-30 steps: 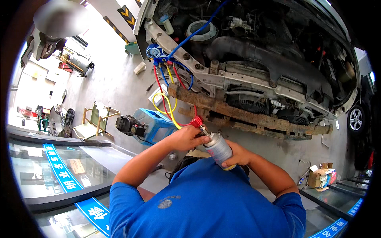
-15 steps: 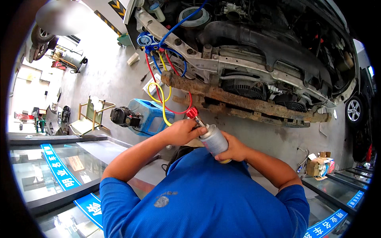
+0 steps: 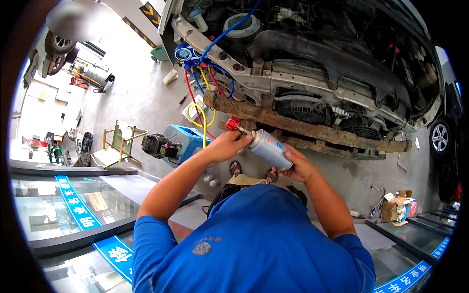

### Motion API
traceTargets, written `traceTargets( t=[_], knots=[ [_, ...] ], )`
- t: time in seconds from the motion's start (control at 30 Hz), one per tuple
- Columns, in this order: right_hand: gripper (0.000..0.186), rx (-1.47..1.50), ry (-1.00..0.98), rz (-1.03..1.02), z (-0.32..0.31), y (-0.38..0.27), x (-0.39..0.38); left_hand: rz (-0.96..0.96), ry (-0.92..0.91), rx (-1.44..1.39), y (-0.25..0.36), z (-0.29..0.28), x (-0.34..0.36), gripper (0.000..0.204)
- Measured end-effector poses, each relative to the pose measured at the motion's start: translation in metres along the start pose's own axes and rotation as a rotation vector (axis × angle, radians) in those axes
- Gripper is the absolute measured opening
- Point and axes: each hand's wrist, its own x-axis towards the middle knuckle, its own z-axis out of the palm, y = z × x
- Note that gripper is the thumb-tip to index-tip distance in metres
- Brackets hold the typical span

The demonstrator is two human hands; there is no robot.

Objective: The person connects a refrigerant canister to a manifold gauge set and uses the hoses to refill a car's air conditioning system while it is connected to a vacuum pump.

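Observation:
My right hand [image 3: 299,163] is wrapped round the lower part of a silver-grey refrigerant can [image 3: 268,150], held tilted in front of my body. At its top, my left hand [image 3: 228,145] closes on a can tap valve with a red knob [image 3: 233,122]; my fingers partly hide the valve body. A yellow hose [image 3: 205,122] runs down behind my left hand, its end hidden. Hoses in yellow, red and blue lead up to a blue manifold gauge set [image 3: 183,52], which hangs at the car's front left corner.
Ahead is an open engine bay [image 3: 312,49] with a rusty bumper beam [image 3: 312,128] across its front. A blue machine [image 3: 181,139] with a black motor and a folding chair [image 3: 117,144] stand at left. A cardboard box [image 3: 393,210] lies at right; glass panels flank me.
Both hands have moved the can forward, away from my chest, and more of its side shows. My sandalled feet and some cans on the floor have come into view.

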Motion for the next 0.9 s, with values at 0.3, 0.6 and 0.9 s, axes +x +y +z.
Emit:
traceTargets(
  t=[0.3, 0.6, 0.9],
  knots=[
    [0.067, -1.276, 0.26, -0.903, 0.015, 0.019, 0.009, -0.145, 0.166, -0.118, -0.012, 0.017, 0.01, 0.072],
    [0.063, -0.138, 0.213, -0.154, 0.01, 0.014, -0.001, -0.093, 0.058, -0.248, -0.03, 0.014, 0.009, 0.064],
    [0.052, -0.17, 0.236, -0.188, -0.021, 0.028, 0.01, -0.126, 0.139, -0.178, -0.021, 0.027, 0.009, 0.065]
  ],
)
